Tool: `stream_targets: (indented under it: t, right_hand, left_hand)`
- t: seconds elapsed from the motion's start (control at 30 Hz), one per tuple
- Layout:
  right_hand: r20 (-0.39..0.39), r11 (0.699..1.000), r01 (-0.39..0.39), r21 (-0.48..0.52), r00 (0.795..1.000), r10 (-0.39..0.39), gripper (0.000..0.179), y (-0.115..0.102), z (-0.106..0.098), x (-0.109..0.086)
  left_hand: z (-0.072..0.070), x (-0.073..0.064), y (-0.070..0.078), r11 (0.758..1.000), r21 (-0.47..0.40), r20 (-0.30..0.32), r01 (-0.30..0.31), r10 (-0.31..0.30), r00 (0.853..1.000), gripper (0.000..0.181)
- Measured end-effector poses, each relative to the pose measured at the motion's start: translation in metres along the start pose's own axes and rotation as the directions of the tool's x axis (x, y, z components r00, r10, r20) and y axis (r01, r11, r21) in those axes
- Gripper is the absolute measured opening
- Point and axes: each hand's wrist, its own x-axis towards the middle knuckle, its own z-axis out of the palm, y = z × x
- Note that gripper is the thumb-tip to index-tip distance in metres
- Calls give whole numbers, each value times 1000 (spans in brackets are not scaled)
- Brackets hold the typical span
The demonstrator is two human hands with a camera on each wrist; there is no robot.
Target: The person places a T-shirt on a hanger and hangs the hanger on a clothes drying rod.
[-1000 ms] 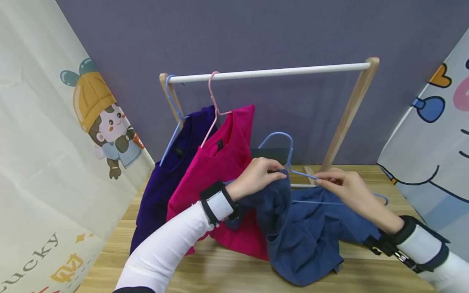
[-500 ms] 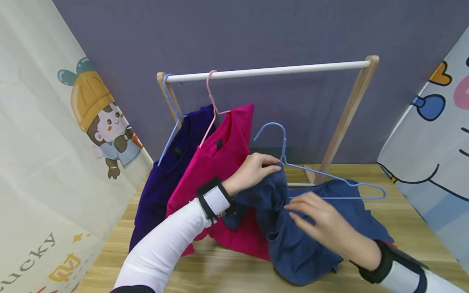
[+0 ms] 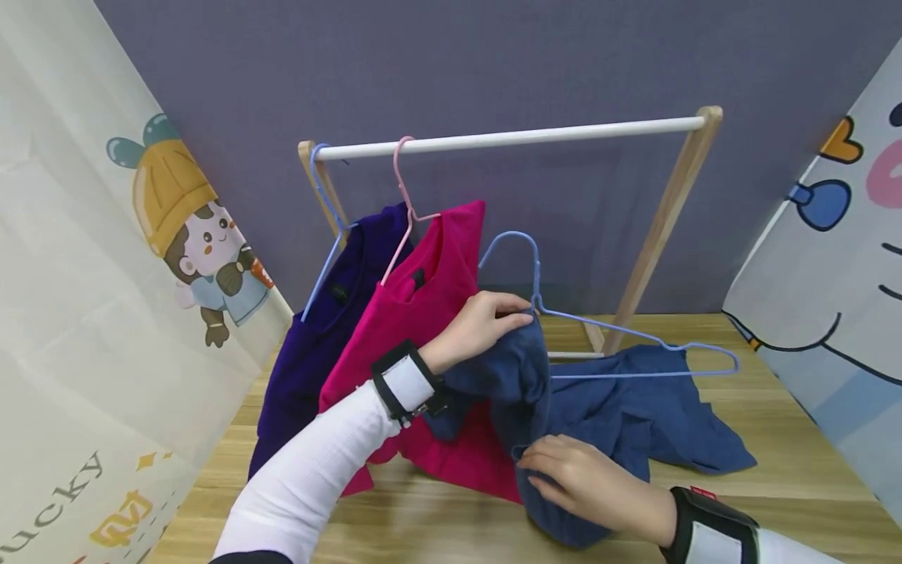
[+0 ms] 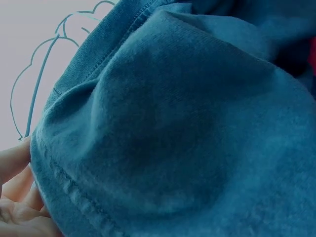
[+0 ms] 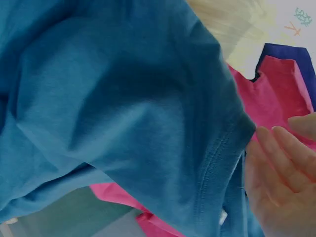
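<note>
A dark blue T-shirt (image 3: 599, 423) lies crumpled on the table, one part lifted by my left hand (image 3: 486, 325). That hand pinches its edge close under the hook of a light blue hanger (image 3: 599, 321). The hanger's left part is hidden by the cloth, while its right arm sticks out bare to the right. My right hand (image 3: 585, 482) is lower down at a stitched edge of the T-shirt. In the right wrist view its fingertips (image 5: 264, 133) touch that edge, with the thumb held apart.
Behind stands a clothes rack with a white rail (image 3: 521, 139) and wooden legs. From its left end hang a purple shirt (image 3: 331, 313) on a blue hanger and a pink shirt (image 3: 416, 329) on a pink hanger, close beside my left arm. Printed curtains flank both sides.
My right hand has let go of the hanger's right arm and moved down and left to the T-shirt's edge. My left hand keeps its pinch and has shifted slightly left, with the hanger.
</note>
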Motion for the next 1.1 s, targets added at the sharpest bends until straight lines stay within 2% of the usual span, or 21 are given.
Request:
stream_targets:
  t: [0.23,0.37,0.43,0.6,0.8,0.87,1.03,1.1]
  right_hand:
    - [18,994,-26,-103,999,28,24,8,7,-5]
    - [26,993,-44,-111,999,48,20,12,6,-12]
    - [3,993,-45,-105,999,46,18,15,2,-18]
    - [-86,992,-73,-104,994,64,14,27,-19,-36]
    - [-123,980,-133,-148,986,115,10,39,-58,-47]
    - [-142,975,-139,-173,983,115,4,43,-70,-48]
    - [-205,965,-134,-224,975,88,41,49,-96,-48]
    - [-230,958,-136,-251,970,78,49,50,-104,-48]
  left_hand:
    - [-7,-3,-2,1000,-13,-21,7,-7,1000,23]
    - [-11,-5,-4,1000,-21,-24,10,-10,1000,23]
    - [-13,-7,-5,1000,-24,-21,11,-11,1000,23]
    - [-18,-10,-10,999,-49,-35,-17,15,999,20]
    - [-24,-13,-18,997,-54,-70,-45,42,997,19]
    - [-26,-14,-20,997,-58,-78,-60,55,995,19]
    - [-31,-14,-24,993,-86,-84,-79,71,994,18]
    - [-33,-15,-24,993,-92,-80,-79,72,994,18]
